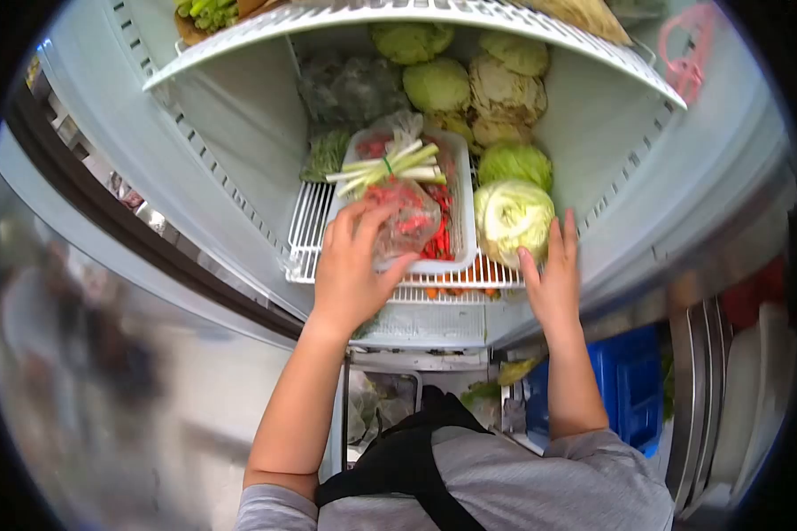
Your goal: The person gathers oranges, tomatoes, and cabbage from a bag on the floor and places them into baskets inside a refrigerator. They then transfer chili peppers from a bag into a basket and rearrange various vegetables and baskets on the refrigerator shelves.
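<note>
Inside a fridge, my left hand (350, 265) is at the near left of a white tray (467, 208), its curved fingers and thumb around a clear plastic bag (409, 219) with red pieces in it, probably chillies. Red chillies (442, 232) lie in the tray to the right of the bag. A bundle of spring onion stalks (390, 166) tied with a green band lies across the top. My right hand (553, 270) has its fingers apart, at the near right side of a pale green cabbage (514, 221), with the thumb at its lower edge.
A greener cabbage (515, 166) and several more cabbages (437, 86) are stacked behind. Dark plastic bags (350, 88) and a bag of greens (326, 157) sit back left. A white wire shelf (308, 217) carries these; a curved upper shelf (416, 12) hangs overhead. A blue crate (624, 389) is lower right.
</note>
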Action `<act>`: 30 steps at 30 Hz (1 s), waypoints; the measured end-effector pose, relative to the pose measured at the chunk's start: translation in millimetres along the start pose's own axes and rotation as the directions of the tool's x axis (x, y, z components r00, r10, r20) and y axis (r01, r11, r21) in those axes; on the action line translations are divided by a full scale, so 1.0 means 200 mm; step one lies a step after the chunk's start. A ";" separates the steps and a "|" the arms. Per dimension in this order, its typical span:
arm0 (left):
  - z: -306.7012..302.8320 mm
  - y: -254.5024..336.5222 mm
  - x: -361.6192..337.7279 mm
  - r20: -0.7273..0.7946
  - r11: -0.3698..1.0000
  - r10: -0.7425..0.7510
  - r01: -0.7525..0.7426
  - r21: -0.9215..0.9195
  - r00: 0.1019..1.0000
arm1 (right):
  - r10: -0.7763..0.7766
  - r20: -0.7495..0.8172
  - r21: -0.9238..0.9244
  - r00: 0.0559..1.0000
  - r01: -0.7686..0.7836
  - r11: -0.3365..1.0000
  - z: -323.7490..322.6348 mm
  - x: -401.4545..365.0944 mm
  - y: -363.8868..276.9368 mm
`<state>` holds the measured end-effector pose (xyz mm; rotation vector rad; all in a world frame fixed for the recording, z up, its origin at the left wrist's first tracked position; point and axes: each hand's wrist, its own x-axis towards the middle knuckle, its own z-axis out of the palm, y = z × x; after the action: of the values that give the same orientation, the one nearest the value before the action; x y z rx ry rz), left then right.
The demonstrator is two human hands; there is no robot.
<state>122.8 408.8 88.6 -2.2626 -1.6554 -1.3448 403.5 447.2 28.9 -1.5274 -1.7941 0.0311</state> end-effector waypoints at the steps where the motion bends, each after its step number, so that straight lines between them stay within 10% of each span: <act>1: 0.01 -0.06 0.01 0.001 1.000 -0.019 0.019 -0.014 1.000 | -0.015 -0.001 0.013 1.000 0.015 1.000 -0.06 0.08 -0.10; 5: 0.04 -0.24 0.01 -0.157 0.913 -0.335 0.279 -0.299 0.929 | -0.370 0.024 0.108 0.929 0.365 0.925 -0.09 0.42 -0.51; 7: 0.04 -0.24 0.06 -0.254 0.464 -0.706 0.159 -0.871 0.661 | -0.587 0.229 0.226 0.777 0.544 0.808 0.12 0.59 -0.61; 13: 0.02 -0.21 0.17 -0.134 0.167 -0.786 -0.002 -0.986 0.604 | -0.495 0.589 0.095 0.638 0.554 0.827 0.37 0.78 -0.66; 17: 0.04 -0.24 0.17 -0.121 0.050 -0.828 -0.143 -0.989 0.547 | -0.537 0.384 -0.007 0.752 0.583 0.812 0.22 0.82 -0.58; 22: -0.08 -0.31 0.23 -0.154 0.015 -0.810 -0.243 -0.970 0.565 | -0.152 0.363 0.355 0.919 0.015 0.935 0.02 0.85 -0.46; 30: -0.06 -0.29 0.29 0.002 -0.157 -0.836 -0.236 -0.959 0.549 | -0.030 -0.087 0.072 0.996 0.036 0.997 -0.07 0.79 -0.25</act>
<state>72.1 472.7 108.7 -0.3481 -0.7852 -3.9279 370.4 562.3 145.2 -1.4259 -1.7316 0.0146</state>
